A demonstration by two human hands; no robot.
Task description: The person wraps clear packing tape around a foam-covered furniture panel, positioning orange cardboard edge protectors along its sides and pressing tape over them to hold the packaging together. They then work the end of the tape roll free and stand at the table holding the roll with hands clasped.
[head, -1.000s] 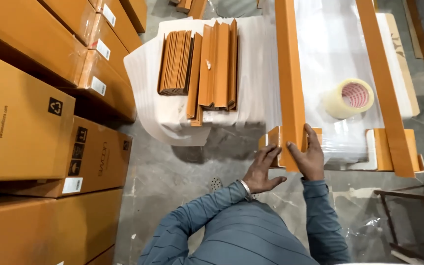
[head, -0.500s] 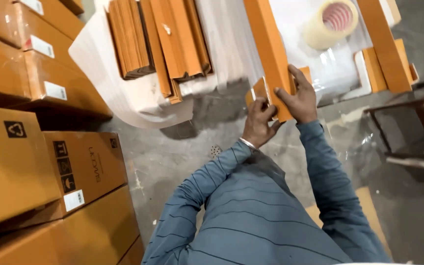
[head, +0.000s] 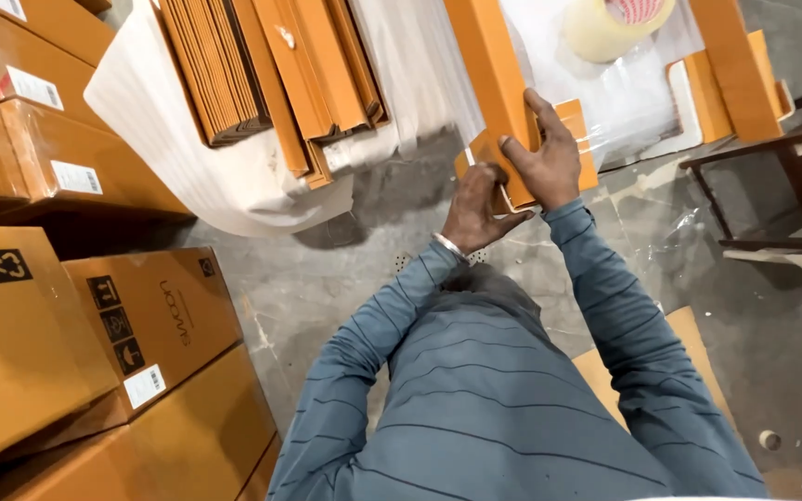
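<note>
Orange cardboard box (head: 498, 102), long and narrow, lies on white foam sheeting (head: 420, 74) spread over the grey concrete floor (head: 327, 306), its near end pointing toward the person. Right hand (head: 540, 158) grips that near end, fingers laid flat along the box's right face and thumb across the end. Left hand (head: 472, 209) sits just below and to the left, fingers curled narrow against the end flap (head: 481, 153); what exactly the fingertips pinch cannot be told. Both forearms wear a blue-grey striped long sleeve (head: 605, 297).

Surroundings:
- Left of the box, on the same foam sheeting, a stack of flat orange cardboard blanks (head: 271, 65) lies in several bundles, near the box but apart from it.
- Right of the box, a roll of clear packing tape (head: 616, 23) rests on clear plastic film (head: 624, 93), at the far edge of view.
- Further right, a second long orange cardboard piece (head: 730, 70) runs roughly parallel to the held box, well apart from the hands.
- Far right, part of a dark wooden frame (head: 782, 195) stands on the floor.
- Left side, large sealed orange cartons (head: 76, 325) with white labels are stacked, well apart from the hands.
</note>
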